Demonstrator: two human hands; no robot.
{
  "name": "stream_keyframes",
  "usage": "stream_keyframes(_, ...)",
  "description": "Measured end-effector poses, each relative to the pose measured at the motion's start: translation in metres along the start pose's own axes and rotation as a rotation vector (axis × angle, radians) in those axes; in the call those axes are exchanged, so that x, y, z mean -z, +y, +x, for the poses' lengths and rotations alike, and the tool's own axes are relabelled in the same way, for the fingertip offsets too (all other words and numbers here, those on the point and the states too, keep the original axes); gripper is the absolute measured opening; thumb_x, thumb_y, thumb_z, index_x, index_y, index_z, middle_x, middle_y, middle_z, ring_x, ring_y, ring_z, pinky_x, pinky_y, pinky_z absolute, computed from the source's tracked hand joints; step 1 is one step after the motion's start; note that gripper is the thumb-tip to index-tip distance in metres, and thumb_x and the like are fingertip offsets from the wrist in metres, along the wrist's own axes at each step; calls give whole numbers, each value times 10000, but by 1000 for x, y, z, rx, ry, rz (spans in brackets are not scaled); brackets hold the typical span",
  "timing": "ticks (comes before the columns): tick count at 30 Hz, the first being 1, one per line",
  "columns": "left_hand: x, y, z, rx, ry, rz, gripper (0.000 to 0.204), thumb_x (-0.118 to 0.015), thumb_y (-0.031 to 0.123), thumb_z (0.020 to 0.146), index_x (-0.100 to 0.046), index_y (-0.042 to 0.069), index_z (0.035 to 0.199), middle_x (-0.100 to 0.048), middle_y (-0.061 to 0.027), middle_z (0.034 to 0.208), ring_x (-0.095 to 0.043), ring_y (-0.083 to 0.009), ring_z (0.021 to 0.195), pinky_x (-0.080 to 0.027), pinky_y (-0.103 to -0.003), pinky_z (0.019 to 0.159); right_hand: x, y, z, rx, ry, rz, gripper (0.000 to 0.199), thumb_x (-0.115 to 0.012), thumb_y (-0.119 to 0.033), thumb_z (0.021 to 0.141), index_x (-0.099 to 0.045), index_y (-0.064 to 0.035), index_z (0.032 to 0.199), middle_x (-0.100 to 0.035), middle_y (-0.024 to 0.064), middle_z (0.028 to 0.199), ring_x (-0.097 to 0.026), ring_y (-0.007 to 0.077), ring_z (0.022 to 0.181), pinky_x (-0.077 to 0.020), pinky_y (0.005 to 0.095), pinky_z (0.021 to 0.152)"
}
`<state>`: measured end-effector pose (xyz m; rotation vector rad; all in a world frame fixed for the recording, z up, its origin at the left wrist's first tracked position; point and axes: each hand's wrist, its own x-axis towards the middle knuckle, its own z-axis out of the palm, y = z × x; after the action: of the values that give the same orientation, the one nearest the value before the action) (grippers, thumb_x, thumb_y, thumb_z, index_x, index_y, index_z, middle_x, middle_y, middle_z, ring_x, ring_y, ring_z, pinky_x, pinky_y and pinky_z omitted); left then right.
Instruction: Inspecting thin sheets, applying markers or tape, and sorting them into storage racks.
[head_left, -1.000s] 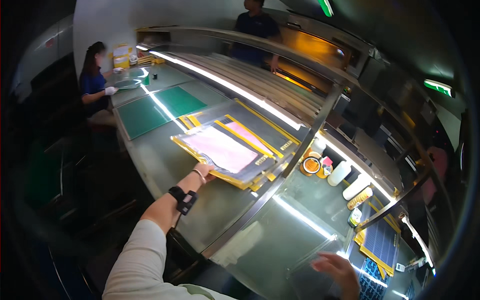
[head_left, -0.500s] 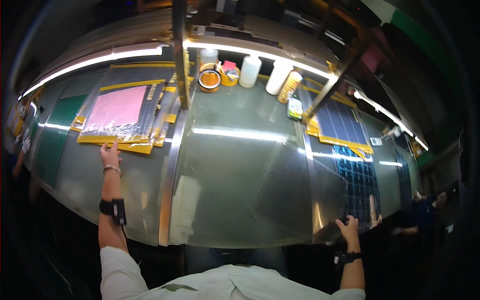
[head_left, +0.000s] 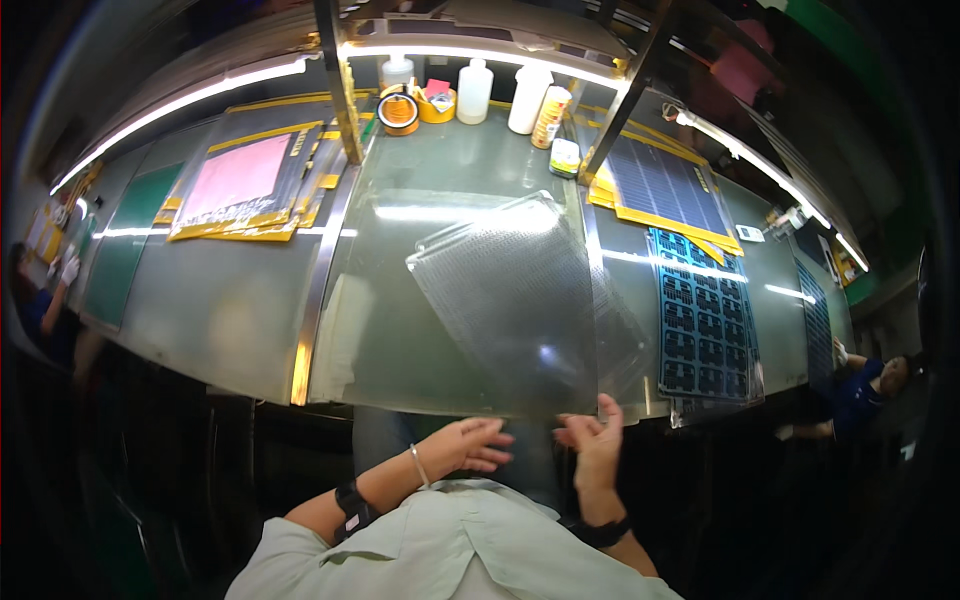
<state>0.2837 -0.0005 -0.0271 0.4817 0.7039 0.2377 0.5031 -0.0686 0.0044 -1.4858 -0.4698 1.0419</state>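
1. Far left, a co-worker's white-gloved hand (head_left: 70, 270) shows beside a green mat (head_left: 130, 250) on a long grey counter (head_left: 215, 320).
2. Next along, a pink sheet (head_left: 238, 170) lies in a clear, yellow-edged pouch, left of a metal strip (head_left: 322, 270).
3. Beyond the strip, at the far side of the counter, stand an orange roll (head_left: 398, 112) and a white bottle (head_left: 474, 92).
4. At the near edge, the left hand (head_left: 468, 447) hangs over the lap, its fingers loosely spread and holding nothing.
5. In the middle, a see-through dotted sheet (head_left: 510, 290) lies slanted across the counter, reaching right over a seam. It may be more than one layer; glare hides this.
6. The right hand (head_left: 595, 450) is at the sheet's near edge, thumb and fingers apart. Whether a fingertip touches it cannot be told. Such a thin sheet would probably handle best with light fingers on opposite edges, kept flat and unbent, and eased clear of its right-hand neighbour.
7. That neighbour, a blue-and-black panel (head_left: 700, 320), lies just beside it, nearer than a yellow-edged dark panel (head_left: 665, 185).
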Motion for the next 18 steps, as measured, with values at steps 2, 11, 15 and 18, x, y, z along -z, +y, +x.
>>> stream_keyframes(2, -13, 1, 8, -174, 169, -162, 499, -578, 273, 956, -382, 1, 1326, -569, -190, 1246, -635, -278, 1040, -554, -340, 799, -13, 4, -13, -81, -306, -16, 682, -599, 6, 886, -185, -6, 1429, -658, 186, 980, -663, 214, 832, -562, 299, 747)
stream_keyframes(11, 50, 36, -26, -227, 571, 61, 240, -638, 199, 917, -542, 10, 1029, -696, -157, 914, -675, -191, 676, -539, -289, 563, 75, -101, 35, 272, -519, -863, 316, -650, -136, 876, -616, 5, 1156, -694, 171, 1001, -677, 229, 889, -516, 315, 797)
stream_keyframes(15, 46, 68, -7, -278, 550, 215, 272, -655, 212, 902, -539, -8, 1012, -660, -113, 773, -659, -198, 610, -505, -287, 507, 95, -73, 139, 318, -246, -828, 435, -674, -260, 871, -587, 36, 1177, -644, 193, 1100, -637, 254, 996, -495, 340, 855)
stream_keyframes(18, 44, 91, 20, -353, 552, 432, 311, -666, 214, 894, -505, -22, 1016, -661, -135, 718, -665, -214, 569, -501, -292, 468, 65, -32, 189, 269, -143, -852, 639, -745, -369, 795, -540, 53, 1229, -588, 193, 1122, -615, 288, 975, -494, 348, 849)
